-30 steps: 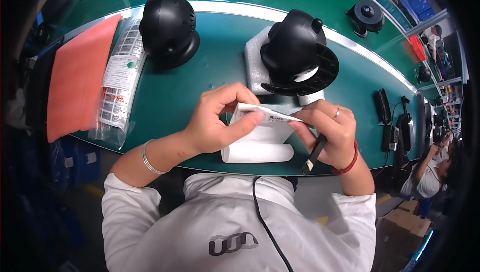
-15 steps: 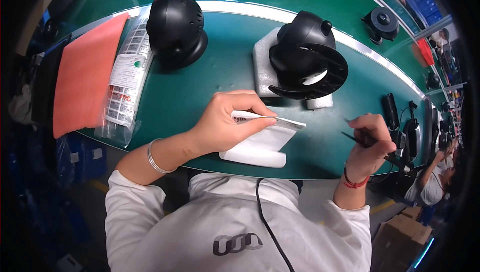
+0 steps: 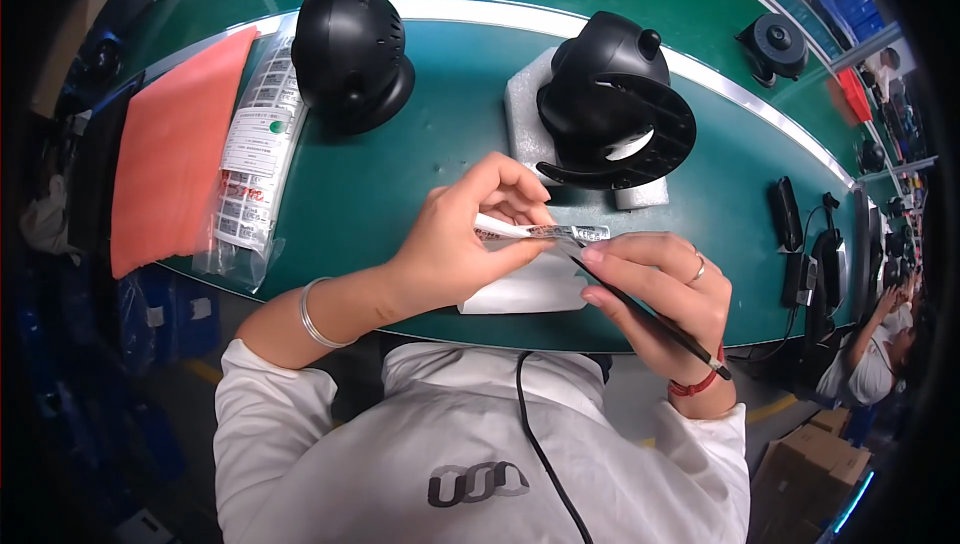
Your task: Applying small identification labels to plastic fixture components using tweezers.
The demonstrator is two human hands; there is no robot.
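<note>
Person at green bench [image 3: 420,174], both hands raised just over the near edge. Left hand [image 3: 455,244] has fingers curled shut around a narrow white label strip [image 3: 545,232], held roughly level, printed end pointing right. Right hand [image 3: 655,289] meets that end; its fingers are closed on thin black tweezers [image 3: 650,314], whose tip touches the strip and whose tail runs down-right past the wrist. Directly under the hands a white backing sheet [image 3: 525,294] lies flat, its lower edge close to the bench rim. Behind the hands, a black dome-shaped camera housing [image 3: 615,99] sits tilted on a white foam block [image 3: 525,104], just beyond the knuckles, little gap there. A second black housing [image 3: 350,54] stands farther left and back, well apart from the hands. Left of it, a clear bag of printed labels [image 3: 250,164] lies lengthwise, its lower end overhanging the front rim; an orange-red mat [image 3: 170,154] lies beside the bag at the bench's left end. Open green surface between bag and left hand. On the right, black cabled devices [image 3: 800,264] lie near the far-right edge, apart from the right hand.
</note>
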